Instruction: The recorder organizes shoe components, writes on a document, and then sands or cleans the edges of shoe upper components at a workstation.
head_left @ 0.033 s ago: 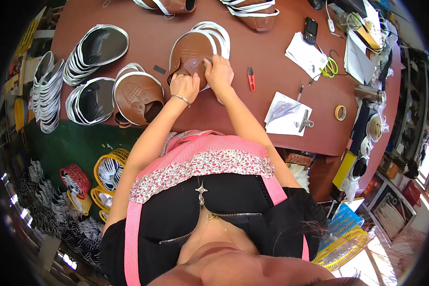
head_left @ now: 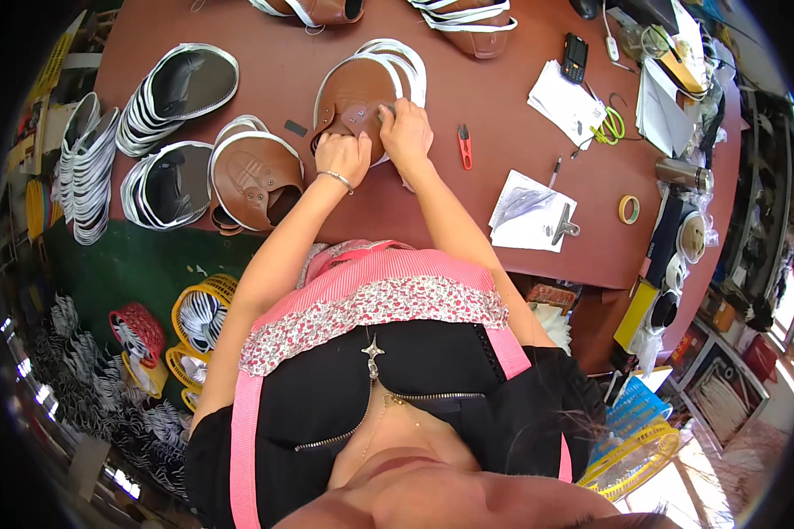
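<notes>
A brown leather shoe upper [head_left: 355,88] with white edging lies on top of other white-edged uppers in the middle of the table. My left hand [head_left: 344,157] is closed on its near edge, by the eyelets. Over its right side my right hand [head_left: 406,134] is curled, the fingertips gripping the leather beside the opening. Both hands hide parts of the upper beneath them. To the left, and apart from my hands, stands another brown upper [head_left: 254,172] with a similar one behind it.
White-edged stacks [head_left: 178,88] of shoe parts fill the table's left side. Red-handled thread snips [head_left: 464,146] lie right of my hands, near a clipboard [head_left: 534,212], a tape roll [head_left: 628,209] and green-handled scissors [head_left: 610,126]. Yellow baskets [head_left: 205,304] stand on the floor at left.
</notes>
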`<state>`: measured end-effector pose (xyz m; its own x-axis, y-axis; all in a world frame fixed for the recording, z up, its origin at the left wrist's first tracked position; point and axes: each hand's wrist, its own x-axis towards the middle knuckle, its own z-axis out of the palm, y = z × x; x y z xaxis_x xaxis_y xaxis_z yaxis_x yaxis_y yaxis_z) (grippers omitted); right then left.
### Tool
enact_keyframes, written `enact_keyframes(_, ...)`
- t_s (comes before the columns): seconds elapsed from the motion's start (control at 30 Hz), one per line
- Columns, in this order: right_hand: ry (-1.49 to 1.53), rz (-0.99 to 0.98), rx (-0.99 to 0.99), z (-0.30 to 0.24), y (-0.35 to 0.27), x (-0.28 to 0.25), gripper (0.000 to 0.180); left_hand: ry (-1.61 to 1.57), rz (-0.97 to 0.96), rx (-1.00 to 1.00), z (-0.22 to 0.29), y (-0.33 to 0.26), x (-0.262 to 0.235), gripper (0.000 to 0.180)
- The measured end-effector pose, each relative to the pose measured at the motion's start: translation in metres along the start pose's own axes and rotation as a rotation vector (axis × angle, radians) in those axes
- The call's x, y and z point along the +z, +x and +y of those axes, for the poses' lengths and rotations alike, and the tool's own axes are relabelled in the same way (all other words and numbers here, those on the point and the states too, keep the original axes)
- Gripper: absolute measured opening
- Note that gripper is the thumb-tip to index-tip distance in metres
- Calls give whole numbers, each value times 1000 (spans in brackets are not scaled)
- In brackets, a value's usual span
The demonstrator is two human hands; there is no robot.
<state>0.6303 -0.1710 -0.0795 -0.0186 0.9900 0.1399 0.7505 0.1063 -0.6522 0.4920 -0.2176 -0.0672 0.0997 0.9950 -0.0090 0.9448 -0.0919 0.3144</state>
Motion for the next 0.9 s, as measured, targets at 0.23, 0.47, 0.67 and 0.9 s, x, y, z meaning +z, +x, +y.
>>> enact_keyframes(0.23,-1,-137,13,-5,-6,-17,26,-8,-46,-19,8,-5,-12,57)
enact_keyframes(0.47,-16,9,207,-7,16,-9,31,39,-103,-70,7,5,-13,57)
enact_keyframes(0.67,-52,-85,165,23,31,-8,31,25,-65,2,13,-4,-12,56)
enact_keyframes(0.9,59,10,415,93,23,-46,47,57,-61,-37,-13,-41,-60,47)
